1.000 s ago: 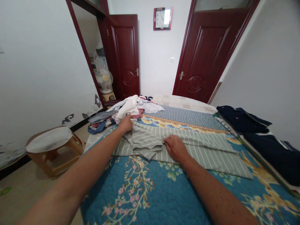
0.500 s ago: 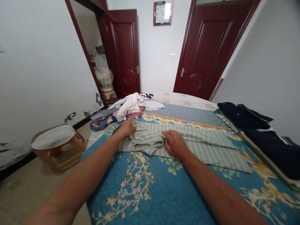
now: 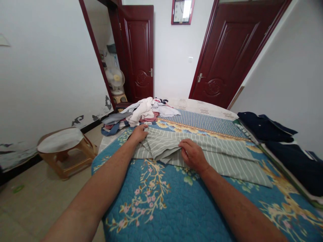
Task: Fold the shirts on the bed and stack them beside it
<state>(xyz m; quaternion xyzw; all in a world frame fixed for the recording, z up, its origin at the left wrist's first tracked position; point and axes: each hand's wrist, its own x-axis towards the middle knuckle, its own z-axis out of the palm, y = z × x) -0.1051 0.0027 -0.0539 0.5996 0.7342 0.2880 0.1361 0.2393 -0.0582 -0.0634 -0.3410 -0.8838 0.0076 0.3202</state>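
A grey-green shirt with white stripes (image 3: 222, 148) lies partly folded lengthwise on the blue flowered quilt (image 3: 191, 208). My left hand (image 3: 140, 133) is closed on its far left part, near the shoulder, the thumb and fingers pressed together on the cloth. Pinched in my right hand (image 3: 193, 153) is the open end of what looks like a short sleeve, lying across the shirt's body. The sleeve cloth is stretched between both hands. My fingertips partly hide the gripped edges.
Beyond my left hand is a heap of loose clothes (image 3: 142, 112). Folded dark clothes (image 3: 290, 158) are stacked at the right edge. A stool (image 3: 65, 148) stands on the floor at left. Two dark red doors (image 3: 137, 50) and a wall clock (image 3: 182, 11) are behind.
My right hand has lifted slightly with the sleeve end, which now looks pulled flatter and tauter. My left hand keeps its hold. The whole view has shifted a little.
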